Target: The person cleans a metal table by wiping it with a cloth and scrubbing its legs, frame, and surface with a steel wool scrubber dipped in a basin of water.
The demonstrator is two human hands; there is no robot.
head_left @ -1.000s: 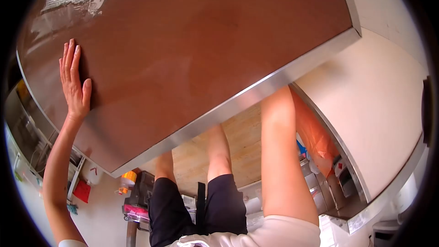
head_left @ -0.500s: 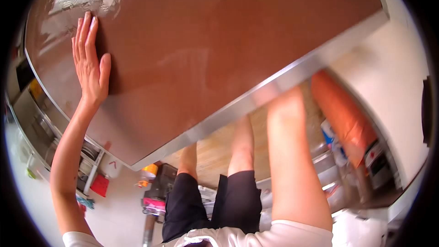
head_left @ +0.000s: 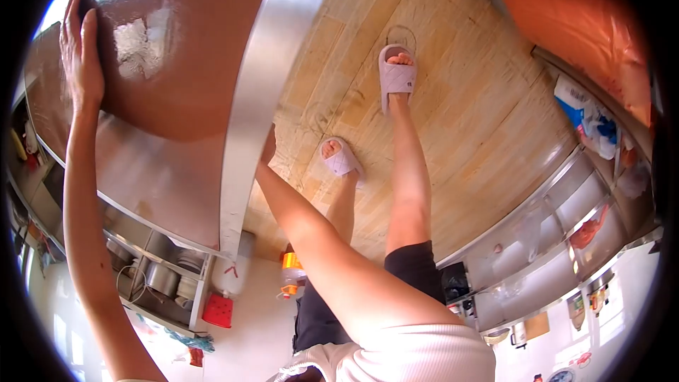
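A large glossy brown panel (head_left: 163, 170) with a broad metal edge (head_left: 254, 78) fills the upper left. My left hand (head_left: 81, 64) lies against its face with the fingers stretched out, holding nothing. Beside that hand, the surface carries a pale, rippled patch (head_left: 138, 46) that looks wet or wrinkled. My right hand (head_left: 269, 145) is at the metal edge, mostly hidden by it; its fingers do not show.
My feet, in pink slippers (head_left: 398, 78), stand on the wood-patterned floor (head_left: 453, 148). A shelf (head_left: 201, 286) with pots and plates is at lower left, near a red dustpan-like object (head_left: 218, 310). An orange covered object (head_left: 580, 21) and metal compartments (head_left: 559, 219) line the right.
The view has swung, and the panel now sits farther left with its metal edge steeper. More floor and both slippers have come into view. My left hand stays flat on the panel.
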